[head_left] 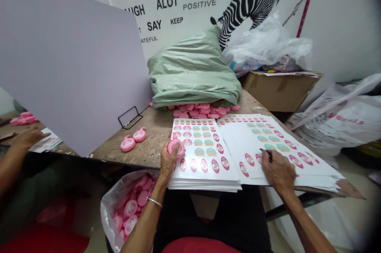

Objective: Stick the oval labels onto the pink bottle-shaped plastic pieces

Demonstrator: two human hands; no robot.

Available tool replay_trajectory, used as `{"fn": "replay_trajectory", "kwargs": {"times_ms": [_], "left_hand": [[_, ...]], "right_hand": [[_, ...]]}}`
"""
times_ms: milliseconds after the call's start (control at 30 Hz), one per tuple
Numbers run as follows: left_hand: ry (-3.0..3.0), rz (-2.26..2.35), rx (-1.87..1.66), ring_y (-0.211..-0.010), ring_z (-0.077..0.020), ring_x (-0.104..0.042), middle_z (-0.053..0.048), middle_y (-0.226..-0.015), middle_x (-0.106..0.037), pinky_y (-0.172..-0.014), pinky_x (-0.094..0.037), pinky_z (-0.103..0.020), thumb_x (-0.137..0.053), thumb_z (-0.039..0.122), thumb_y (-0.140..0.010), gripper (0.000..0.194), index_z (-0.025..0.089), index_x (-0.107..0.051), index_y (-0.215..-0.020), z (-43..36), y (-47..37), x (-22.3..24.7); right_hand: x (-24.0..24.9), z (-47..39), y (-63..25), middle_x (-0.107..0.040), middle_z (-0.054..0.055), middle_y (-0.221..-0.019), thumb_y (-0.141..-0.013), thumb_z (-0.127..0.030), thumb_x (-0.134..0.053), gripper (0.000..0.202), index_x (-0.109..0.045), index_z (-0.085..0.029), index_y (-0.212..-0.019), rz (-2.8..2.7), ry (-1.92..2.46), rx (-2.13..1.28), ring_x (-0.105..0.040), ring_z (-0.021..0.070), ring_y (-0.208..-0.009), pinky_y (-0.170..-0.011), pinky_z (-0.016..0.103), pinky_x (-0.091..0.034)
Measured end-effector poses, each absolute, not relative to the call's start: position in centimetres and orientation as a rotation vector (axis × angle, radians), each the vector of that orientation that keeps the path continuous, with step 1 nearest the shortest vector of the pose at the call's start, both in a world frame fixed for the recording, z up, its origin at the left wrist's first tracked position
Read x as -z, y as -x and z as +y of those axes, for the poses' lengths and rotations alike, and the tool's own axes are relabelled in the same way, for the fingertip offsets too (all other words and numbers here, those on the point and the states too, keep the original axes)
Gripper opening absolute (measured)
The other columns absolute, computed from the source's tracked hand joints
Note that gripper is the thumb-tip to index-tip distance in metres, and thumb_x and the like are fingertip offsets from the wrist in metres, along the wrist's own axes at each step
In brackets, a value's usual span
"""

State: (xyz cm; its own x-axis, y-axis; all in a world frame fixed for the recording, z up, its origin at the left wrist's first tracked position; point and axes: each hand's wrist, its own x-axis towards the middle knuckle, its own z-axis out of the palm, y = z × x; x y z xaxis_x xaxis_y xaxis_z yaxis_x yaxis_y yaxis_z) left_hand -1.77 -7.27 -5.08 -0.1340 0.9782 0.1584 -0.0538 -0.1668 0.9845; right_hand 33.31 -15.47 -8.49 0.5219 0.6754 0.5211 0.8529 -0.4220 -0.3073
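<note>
My left hand is closed around a pink round plastic case with a small nub on top, above the left edge of a stack of sticker sheets. These sheets carry pink and green round and oval stickers. My right hand grips a dark slim tool, too small to name for sure. Its tip is over a second, fanned stack of sticker sheets, by a row of pink oval stickers. Two pink cases with labels lie on the table left of my left hand.
A green sack spills pink cases onto the table. A bag of labelled cases stands below the front edge. A grey board separates me from another person's hand. A cardboard box sits right.
</note>
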Motion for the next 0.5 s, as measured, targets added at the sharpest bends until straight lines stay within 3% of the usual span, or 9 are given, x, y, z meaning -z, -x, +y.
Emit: {"fn": "replay_trajectory", "kwargs": {"times_ms": [233,500], "left_hand": [[-1.065,1.124,-1.462,-0.068,-0.0211,-0.07,-0.005,-0.077,-0.07,-0.062,-0.055,-0.03,-0.07,0.058,-0.07,0.05,0.015,-0.064,-0.095,-7.6,1.4,4.7],[-0.8,1.063,-1.338,-0.073,-0.0231,-0.071,-0.008,-0.084,-0.072,-0.066,-0.057,-0.031,-0.076,0.054,-0.067,0.056,0.014,-0.065,-0.105,-7.6,1.9,4.6]], "right_hand": [[9.2,-15.3,-33.9,-0.071,0.011,-0.09,-0.09,-0.039,-0.037,0.032,-0.062,-0.019,-0.094,-1.269,2.245,0.46,-0.061,0.0267,-0.082,-0.072,0.036,-0.039],[9.4,-15.2,-34.4,-0.071,0.015,-0.092,-0.086,-0.047,-0.036,0.041,-0.064,-0.018,-0.097,-1.273,2.225,0.434,-0.064,0.0307,-0.084,-0.073,0.04,-0.046]]}}
